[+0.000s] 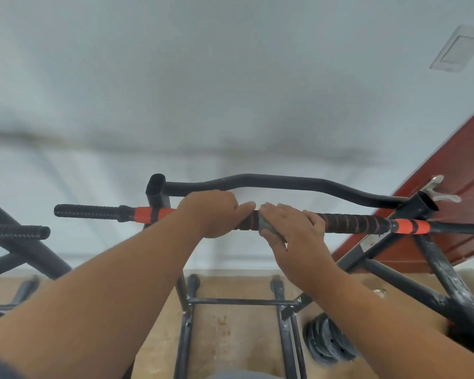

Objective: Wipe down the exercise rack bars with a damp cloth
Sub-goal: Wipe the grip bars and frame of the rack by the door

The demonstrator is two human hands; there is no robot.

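Note:
A black and orange pull-up bar (350,222) runs across the middle of the view at the top of the exercise rack. My left hand (212,213) grips the bar near its centre, fingers curled over the top. Right beside it, my right hand (293,228) holds a small grey-green cloth (266,225) wrapped around the bar, thumb under and fingers over. The two hands nearly touch. A curved black bar (274,181) runs behind, parallel to the gripped one.
Black rack uprights (155,195) and angled braces (443,274) stand left and right. A second rack's foam handle (17,232) juts in at left. Weight plates (329,343) lie on the tan floor below right. A red door (449,176) is at right, white wall ahead.

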